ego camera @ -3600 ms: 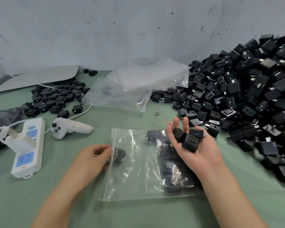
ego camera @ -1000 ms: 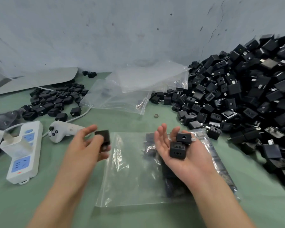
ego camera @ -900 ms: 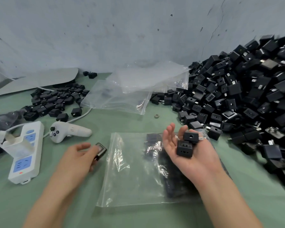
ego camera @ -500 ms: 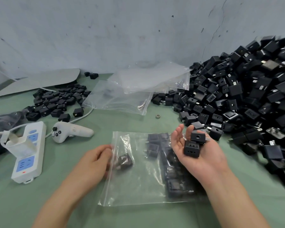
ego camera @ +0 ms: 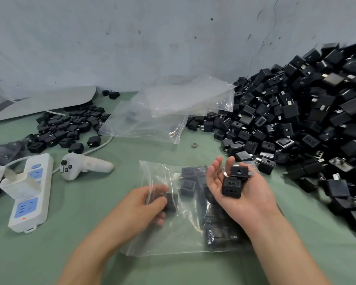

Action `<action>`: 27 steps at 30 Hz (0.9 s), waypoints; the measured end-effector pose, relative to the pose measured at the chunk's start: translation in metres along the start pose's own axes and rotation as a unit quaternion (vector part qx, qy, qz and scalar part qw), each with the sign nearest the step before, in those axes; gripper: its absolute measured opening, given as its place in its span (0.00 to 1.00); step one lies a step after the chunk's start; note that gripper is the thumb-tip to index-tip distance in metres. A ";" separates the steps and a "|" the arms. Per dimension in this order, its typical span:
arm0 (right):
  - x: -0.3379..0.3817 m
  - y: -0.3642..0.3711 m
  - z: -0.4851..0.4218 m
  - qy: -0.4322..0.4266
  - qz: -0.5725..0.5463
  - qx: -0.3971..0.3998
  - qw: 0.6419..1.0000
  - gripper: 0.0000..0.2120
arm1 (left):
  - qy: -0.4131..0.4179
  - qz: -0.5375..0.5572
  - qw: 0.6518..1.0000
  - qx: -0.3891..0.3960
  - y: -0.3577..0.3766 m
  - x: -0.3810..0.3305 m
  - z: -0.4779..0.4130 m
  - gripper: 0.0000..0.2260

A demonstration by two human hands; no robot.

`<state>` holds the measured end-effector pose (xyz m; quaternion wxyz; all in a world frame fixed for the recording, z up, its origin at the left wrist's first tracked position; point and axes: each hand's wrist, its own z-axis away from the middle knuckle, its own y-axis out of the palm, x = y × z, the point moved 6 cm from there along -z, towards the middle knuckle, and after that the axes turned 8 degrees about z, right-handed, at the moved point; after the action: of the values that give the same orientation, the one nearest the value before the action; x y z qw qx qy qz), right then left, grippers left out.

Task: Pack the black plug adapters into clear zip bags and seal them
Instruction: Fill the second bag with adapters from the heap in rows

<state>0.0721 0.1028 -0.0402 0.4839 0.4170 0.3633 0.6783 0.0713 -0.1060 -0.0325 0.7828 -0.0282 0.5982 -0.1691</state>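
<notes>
The green counter (ego camera: 86, 254) carries a clear zip bag (ego camera: 183, 233), which lies flat with its mouth to the left. A big heap of black adapters (ego camera: 306, 124) rises to the right of the bag and reaches the wall behind. Behind the bag lies a loose stack of empty bags (ego camera: 162, 116), and far left of the bag a smaller pile of adapters (ego camera: 66, 128). Left of the bag sit a white power strip (ego camera: 29, 194) and a white controller (ego camera: 84, 166). The right hand (ego camera: 253, 202) hovers palm up over the bag's right half, fingers relaxed, with two adapters (ego camera: 232, 187) resting on it. The left hand (ego camera: 140, 208) is at the bag's mouth, its curled fingers pinching one adapter (ego camera: 171, 201) just inside. More adapters show through the bag's right side. A small ring (ego camera: 194, 145) lies just behind the bag.
</notes>
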 end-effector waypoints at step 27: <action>-0.004 -0.001 0.001 0.012 0.006 0.007 1.000 0.16 | -0.096 0.319 0.943 0.015 0.009 0.005 -0.004 0.07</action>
<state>0.0745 0.0999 -0.0417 0.4726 0.4141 0.3718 0.6833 0.0703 -0.0981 -0.0402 0.8496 0.1600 0.4955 0.0837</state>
